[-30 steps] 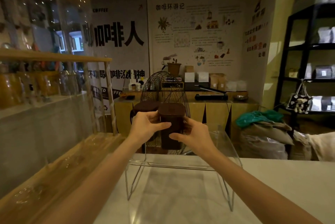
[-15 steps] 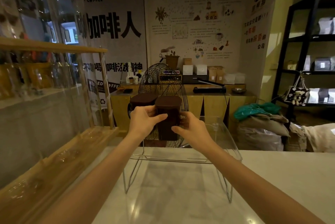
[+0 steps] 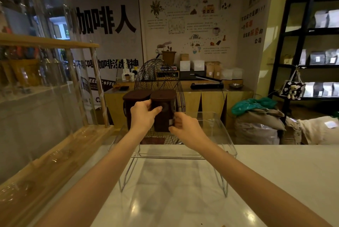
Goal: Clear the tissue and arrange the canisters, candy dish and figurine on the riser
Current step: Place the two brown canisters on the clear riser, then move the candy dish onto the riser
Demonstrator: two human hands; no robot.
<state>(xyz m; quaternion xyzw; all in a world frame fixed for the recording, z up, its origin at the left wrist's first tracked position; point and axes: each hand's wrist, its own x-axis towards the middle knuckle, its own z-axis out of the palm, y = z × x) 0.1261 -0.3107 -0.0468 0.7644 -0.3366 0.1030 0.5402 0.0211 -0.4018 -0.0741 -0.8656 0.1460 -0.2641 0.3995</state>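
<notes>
Head view: both hands (image 3: 145, 116) (image 3: 185, 128) clamp the second canister (image 3: 163, 110), now lowered beside the first canister (image 3: 136, 100) on the riser (image 3: 216, 131); release looks near.

Dim room: posters (image 3: 185, 17) on my twelve o'clock wall, black shelving (image 3: 311, 46) at two, wooden rack (image 3: 45, 61) at ten.

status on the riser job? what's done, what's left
Done: one dark canister stands at the left rear of the clear riser, and no tissue shows on the riser or counter. In hand: the left hand and right hand hold the second canister right beside the first. Left: letting it go, then the candy dish and figurine, neither in view.
</notes>
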